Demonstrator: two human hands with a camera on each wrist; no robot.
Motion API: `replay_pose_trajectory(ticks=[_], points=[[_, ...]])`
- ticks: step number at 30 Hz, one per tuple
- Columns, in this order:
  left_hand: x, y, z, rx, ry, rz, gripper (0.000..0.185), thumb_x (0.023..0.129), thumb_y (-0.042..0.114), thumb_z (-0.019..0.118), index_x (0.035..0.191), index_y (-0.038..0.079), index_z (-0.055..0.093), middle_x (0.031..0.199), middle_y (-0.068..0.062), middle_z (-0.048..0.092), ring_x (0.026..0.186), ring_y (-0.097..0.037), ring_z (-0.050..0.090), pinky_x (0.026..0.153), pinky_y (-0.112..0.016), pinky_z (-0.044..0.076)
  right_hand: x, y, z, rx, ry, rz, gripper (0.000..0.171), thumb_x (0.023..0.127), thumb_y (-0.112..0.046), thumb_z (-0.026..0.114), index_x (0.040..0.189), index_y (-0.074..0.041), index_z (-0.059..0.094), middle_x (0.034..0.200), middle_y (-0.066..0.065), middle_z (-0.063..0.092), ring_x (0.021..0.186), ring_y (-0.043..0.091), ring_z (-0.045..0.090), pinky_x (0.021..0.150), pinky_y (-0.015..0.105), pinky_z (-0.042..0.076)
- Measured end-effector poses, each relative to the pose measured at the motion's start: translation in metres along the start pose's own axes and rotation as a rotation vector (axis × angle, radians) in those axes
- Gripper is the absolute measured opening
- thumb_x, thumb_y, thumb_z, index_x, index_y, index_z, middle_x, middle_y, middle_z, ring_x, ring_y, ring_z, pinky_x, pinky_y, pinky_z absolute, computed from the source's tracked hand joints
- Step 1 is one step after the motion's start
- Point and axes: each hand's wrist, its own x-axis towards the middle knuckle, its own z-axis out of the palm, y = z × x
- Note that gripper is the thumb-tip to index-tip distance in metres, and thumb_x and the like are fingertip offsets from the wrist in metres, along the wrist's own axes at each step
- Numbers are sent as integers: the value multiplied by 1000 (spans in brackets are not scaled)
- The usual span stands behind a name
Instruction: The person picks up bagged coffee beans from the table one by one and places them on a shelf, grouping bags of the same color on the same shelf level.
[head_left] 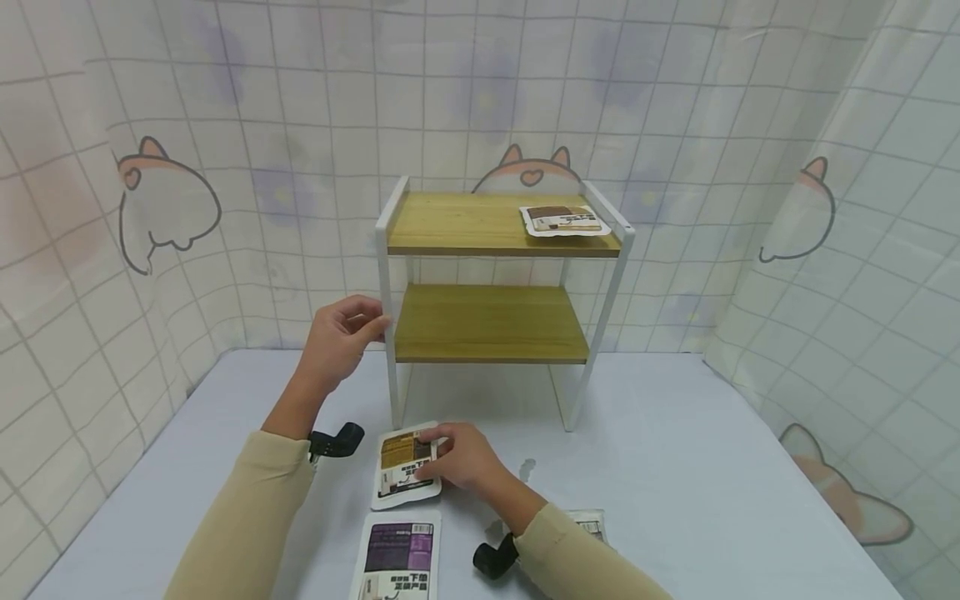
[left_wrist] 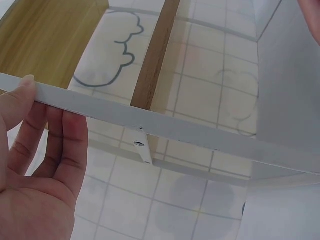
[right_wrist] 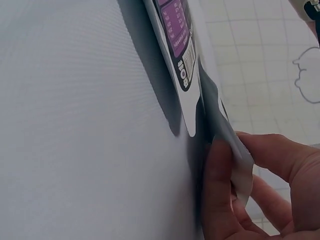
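Head view: the left hand [head_left: 337, 342] pinches the 2-shelf rack [head_left: 491, 325], apparently steadying it, while the right hand [head_left: 467, 458] grips the brown-labelled packet [head_left: 397, 458] by its right edge, seemingly the handiest hold, beyond the purple packet [head_left: 397, 552] on the desk [head_left: 667, 475].

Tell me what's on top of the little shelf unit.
On its top board, one flat brown-and-white packet lies near the right side rail. The packet's underside and the patch of wood it covers can't be seen.
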Motion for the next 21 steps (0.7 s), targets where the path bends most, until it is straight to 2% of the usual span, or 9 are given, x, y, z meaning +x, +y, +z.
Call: replay_pose_trajectory(ticks=[8, 21], points=[[0, 3, 0, 10, 5, 1, 26, 100, 24, 69, 116, 4, 71, 107, -10, 70, 96, -12, 72, 84, -20, 59, 0, 7, 1, 108, -38, 33, 47, 73, -12, 93, 117, -16, 78, 90, 6, 60, 77, 17, 56, 58, 25, 50], [0, 1, 0, 14, 7, -4, 28, 100, 24, 69, 117, 2, 70, 109, -12, 70, 99, -16, 72, 84, -20, 58, -2, 6, 1, 153, -48, 48, 50, 72, -7, 92, 119, -16, 77, 92, 7, 60, 80, 17, 60, 60, 28, 58]])
